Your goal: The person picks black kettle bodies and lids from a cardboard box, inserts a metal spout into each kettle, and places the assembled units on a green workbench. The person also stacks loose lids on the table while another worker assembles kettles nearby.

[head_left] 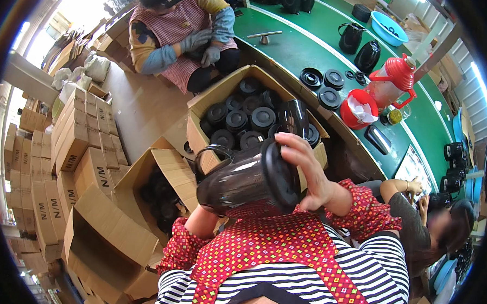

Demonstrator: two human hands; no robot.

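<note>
The right hand (314, 174) is held raised before the chest (266, 245), with fingers (297, 144) spread and lightly curved, and thumb (310, 201) set apart below in a wide grip. The right forearm (340, 201) is angled inward. The left forearm (200, 223) is lifted likewise, but beyond the wrist the left hand is hidden; its state cannot be judged.
</note>
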